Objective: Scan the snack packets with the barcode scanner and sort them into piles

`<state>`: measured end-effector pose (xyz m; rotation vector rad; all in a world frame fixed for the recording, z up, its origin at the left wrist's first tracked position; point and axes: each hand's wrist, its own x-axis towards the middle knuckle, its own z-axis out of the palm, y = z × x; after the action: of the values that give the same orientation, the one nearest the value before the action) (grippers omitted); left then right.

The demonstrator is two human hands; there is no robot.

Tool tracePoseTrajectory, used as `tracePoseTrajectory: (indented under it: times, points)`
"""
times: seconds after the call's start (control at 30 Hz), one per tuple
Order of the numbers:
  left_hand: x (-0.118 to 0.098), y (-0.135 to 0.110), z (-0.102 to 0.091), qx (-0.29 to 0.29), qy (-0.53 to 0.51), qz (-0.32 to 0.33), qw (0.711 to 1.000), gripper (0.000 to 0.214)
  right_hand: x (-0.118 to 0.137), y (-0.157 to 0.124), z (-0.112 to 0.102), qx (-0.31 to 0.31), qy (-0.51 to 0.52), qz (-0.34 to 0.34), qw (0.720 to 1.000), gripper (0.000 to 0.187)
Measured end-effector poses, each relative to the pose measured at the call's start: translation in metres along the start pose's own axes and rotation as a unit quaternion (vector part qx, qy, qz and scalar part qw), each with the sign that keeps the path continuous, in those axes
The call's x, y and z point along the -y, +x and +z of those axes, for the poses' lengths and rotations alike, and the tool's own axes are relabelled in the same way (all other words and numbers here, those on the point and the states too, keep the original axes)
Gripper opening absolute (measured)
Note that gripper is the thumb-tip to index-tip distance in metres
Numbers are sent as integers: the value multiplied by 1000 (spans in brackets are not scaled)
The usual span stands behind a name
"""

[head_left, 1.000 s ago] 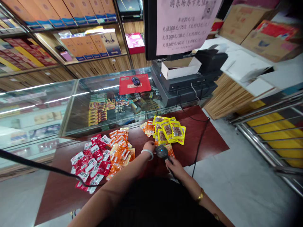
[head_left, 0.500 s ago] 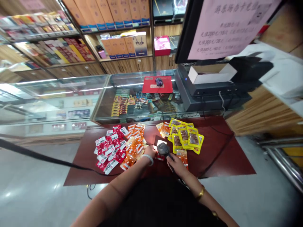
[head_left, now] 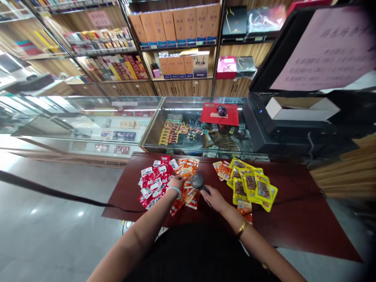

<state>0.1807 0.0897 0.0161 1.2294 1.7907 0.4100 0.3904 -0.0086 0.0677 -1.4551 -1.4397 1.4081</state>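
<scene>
My right hand (head_left: 216, 199) is closed round the handle of a black barcode scanner (head_left: 196, 181), whose round head is over the right edge of the orange snack packets (head_left: 188, 172). My left hand (head_left: 176, 182), with a pale bracelet at the wrist, has its fingers bent together on an orange packet in that pile; the fingertips are small and partly hidden. Left of it lies a spread of red and white snack packets (head_left: 155, 182). Yellow snack packets (head_left: 249, 182) are heaped to the right, with a few orange packets around them.
The dark red table (head_left: 289, 219) holds all the packets. Behind it stands a glass display counter (head_left: 147, 129) with a red mouse mat (head_left: 208, 114) and a computer mouse (head_left: 222, 111). A monitor (head_left: 276, 47) and an open white box (head_left: 302, 113) are at the right. A black cord (head_left: 73, 196) crosses at left.
My view has turned left. Both hands and the scanner have moved left from the middle of the table to the orange packets. The bright scanner light on the packet no longer shows.
</scene>
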Motion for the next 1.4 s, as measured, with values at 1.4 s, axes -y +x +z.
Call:
tracePoseTrajectory:
  times: [1.4]
  points:
    - [-105,34,143,213,-31,60,975,11,-55,-59,-44,-234,260,173,921,42]
